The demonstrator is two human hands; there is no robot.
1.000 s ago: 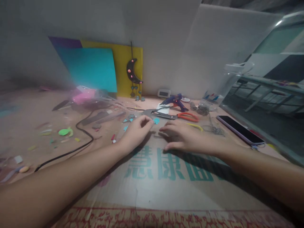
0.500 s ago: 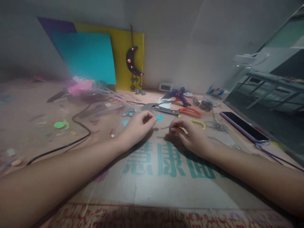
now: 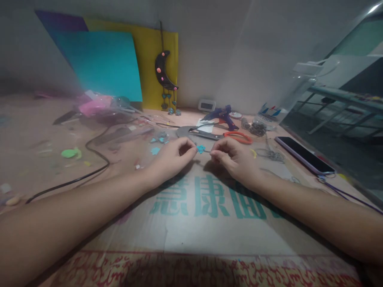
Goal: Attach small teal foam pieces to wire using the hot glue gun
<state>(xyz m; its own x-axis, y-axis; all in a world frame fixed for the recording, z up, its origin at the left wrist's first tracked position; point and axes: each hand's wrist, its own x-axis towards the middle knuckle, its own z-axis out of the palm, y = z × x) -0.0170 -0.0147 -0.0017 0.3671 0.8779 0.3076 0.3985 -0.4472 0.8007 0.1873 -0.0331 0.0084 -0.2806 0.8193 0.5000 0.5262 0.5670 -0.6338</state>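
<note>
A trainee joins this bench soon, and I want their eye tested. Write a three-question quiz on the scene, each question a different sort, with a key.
1. Multiple choice: which thing is at the fingertips of the left hand?
A. The glue gun
B. A small turquoise cut-out
C. The black cable

2. True or false: the phone lies to the right of the orange-handled scissors.

3. Fill in the missing word: the dark crescent ornament is in front of a ____ sheet.

Key:
1. B
2. True
3. yellow
</note>
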